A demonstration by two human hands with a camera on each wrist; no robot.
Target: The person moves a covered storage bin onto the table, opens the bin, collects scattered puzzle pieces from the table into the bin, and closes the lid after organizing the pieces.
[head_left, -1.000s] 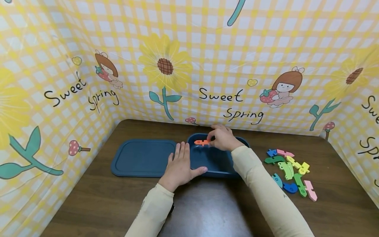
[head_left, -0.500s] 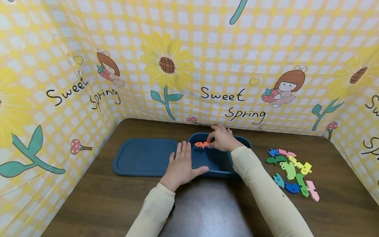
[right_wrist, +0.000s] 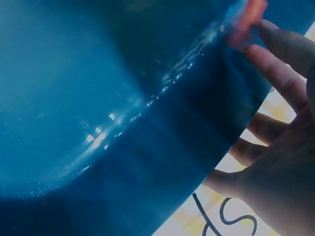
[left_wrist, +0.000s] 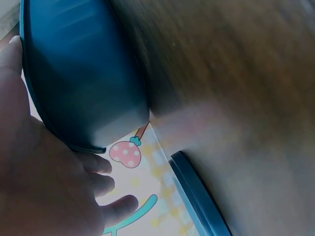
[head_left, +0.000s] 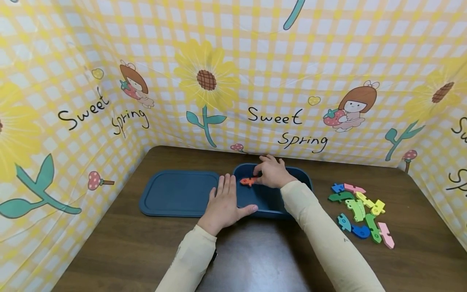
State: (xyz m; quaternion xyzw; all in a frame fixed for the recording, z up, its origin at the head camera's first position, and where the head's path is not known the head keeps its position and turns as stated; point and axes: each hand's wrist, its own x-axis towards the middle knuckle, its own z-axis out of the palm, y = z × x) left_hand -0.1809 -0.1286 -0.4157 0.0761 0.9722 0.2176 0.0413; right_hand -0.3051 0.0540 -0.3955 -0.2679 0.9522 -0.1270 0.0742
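- At the near edge of the head view, I see 2 cream sleeves, the left sleeve (head_left: 189,257) and the right sleeve (head_left: 332,243), above a dark brown table (head_left: 255,263).
- Off to the right, I pick out a loose cluster of coloured pieces (head_left: 355,209) in green, blue, pink, yellow and teal, some of them touching.
- Around the middle, I find the left hand (head_left: 222,205) spread out, fingers straight and thumb stuck out sideways, with nothing in its grasp. It rests at the left end of the blue box (head_left: 260,200); my left wrist view puts its fingers just outside the end wall.
- Left of that hand, I have a flat blue lid (head_left: 182,194) lying beside the box.
- Towards the box's far left corner, I see the orange piece (head_left: 247,182) inside the walls; I cannot tell whether it touches the floor.
- Over the far rim, I see the right hand (head_left: 275,173), thumb and forefinger nearly together, pinching the orange piece's right end, other fingers extended past the wall.
- Behind everything, I get a yellow checked cloth (head_left: 270,89) printed "Sweet Spring".
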